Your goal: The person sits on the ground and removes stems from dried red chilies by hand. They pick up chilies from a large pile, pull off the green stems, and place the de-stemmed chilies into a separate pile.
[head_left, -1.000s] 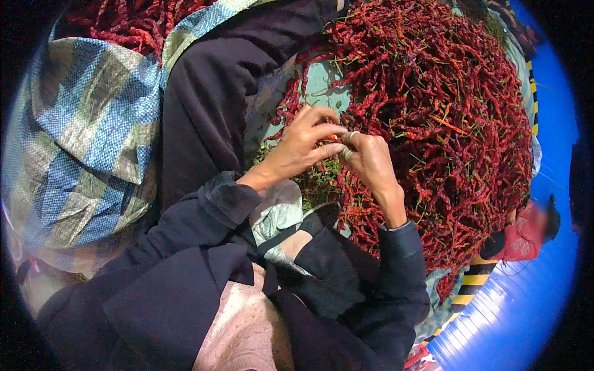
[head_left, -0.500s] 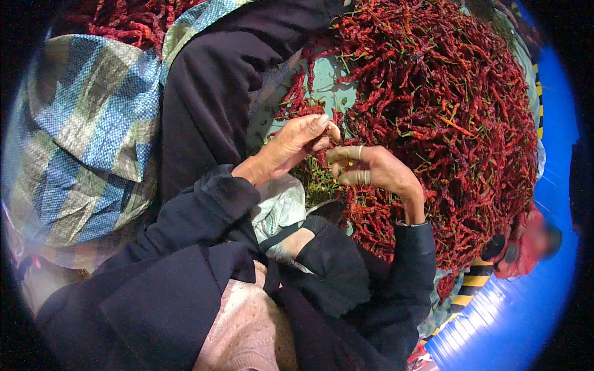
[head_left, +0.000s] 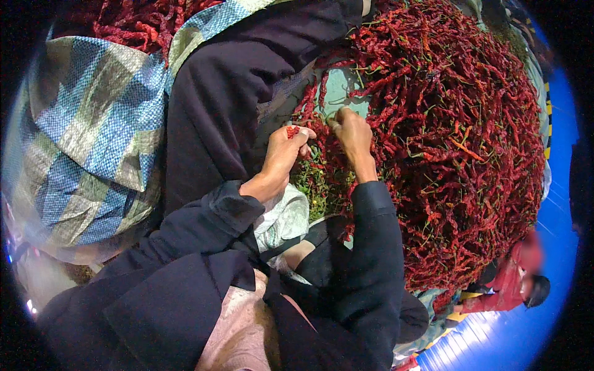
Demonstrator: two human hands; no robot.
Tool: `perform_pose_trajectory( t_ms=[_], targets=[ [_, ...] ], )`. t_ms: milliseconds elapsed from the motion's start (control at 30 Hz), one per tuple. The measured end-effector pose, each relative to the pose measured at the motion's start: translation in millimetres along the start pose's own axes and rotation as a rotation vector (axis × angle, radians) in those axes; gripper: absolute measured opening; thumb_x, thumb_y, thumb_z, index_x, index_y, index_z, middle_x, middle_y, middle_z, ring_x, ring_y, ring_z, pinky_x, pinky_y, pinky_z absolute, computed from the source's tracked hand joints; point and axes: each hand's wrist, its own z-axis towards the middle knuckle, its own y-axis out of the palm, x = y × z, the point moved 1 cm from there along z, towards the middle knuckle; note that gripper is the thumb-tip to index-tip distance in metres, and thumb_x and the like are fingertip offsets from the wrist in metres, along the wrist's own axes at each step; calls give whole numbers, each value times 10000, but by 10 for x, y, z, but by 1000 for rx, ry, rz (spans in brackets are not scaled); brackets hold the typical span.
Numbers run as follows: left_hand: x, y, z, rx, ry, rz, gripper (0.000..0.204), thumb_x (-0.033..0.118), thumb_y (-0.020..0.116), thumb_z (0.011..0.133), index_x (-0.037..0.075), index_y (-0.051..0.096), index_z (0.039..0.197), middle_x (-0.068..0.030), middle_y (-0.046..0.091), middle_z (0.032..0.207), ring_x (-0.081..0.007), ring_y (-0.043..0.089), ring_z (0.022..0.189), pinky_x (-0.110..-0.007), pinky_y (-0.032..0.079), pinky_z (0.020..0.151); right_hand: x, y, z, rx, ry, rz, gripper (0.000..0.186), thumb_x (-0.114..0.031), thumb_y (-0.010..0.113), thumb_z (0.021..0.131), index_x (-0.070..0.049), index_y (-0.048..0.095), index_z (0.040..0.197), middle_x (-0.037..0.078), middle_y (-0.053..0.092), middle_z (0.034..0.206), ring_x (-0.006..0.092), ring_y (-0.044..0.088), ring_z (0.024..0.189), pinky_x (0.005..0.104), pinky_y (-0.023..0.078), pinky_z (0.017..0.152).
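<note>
Red chillies (head_left: 464,191), head view: heaped mostly right of hands. Left hand (head_left: 280,157) grasps bright red chilli (head_left: 292,132); right hand (head_left: 356,137) fingertips bunched, cannot tell whether holding anything. Light pinch probably best, avoids crushing. Dark trouser leg (head_left: 213,99) bounds left; bare green sheet (head_left: 338,85) leaves small room ahead.

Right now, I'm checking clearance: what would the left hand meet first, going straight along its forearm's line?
Probably the red chillies just beyond the left hand, though its height above them is unclear.
</note>
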Motion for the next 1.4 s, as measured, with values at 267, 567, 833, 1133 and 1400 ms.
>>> perform_pose_trajectory(
  t_ms=[267, 567, 833, 1133, 1400],
  targets=[
    [17, 39, -29, -18, -40, -29, 142, 126, 497, 851, 1, 564, 853, 30, 413, 584, -60, 380, 467, -202, 322, 444, 455, -243, -216, 32, 317, 780, 104, -109, 603, 720, -25, 580, 776, 127, 633, 785, 220, 605, 694, 293, 458, 631],
    [94, 112, -22, -236, -71, -327, 216, 156, 508, 856, -16, 550, 981, -6, 530, 754, -66, 441, 565, -218, 352, 507, 22, -615, -405, -243, 77, 1391, 143, -22, 641, 711, -51, 552, 819, 57, 593, 958, 120, 566, 806, 226, 449, 708],
    [50, 49, -16, -167, -17, -181, 200, 153, 500, 857, -3, 569, 962, 9, 529, 688, -41, 437, 533, -172, 339, 469, 18, -718, -657, -231, -2, 1339, 108, -30, 615, 698, -48, 559, 789, 67, 583, 1008, 140, 545, 862, 262, 425, 787],
    [-10, -41, 87, -144, 6, 21, 166, 124, 532, 814, 8, 601, 912, 26, 509, 654, -34, 385, 484, -169, 276, 420, 962, -2254, -2378, -242, 363, 787, 107, -70, 592, 693, -58, 486, 700, 96, 608, 866, 152, 558, 788, 279, 450, 716],
    [-120, -266, 289, -309, -22, 111, 137, 77, 533, 830, -4, 606, 913, -15, 540, 708, -65, 436, 526, -182, 340, 457, 1378, -1206, -5061, 105, 1000, 625, 186, -165, 599, 680, 7, 541, 724, 122, 626, 761, 193, 599, 690, 310, 463, 606]
  ],
)
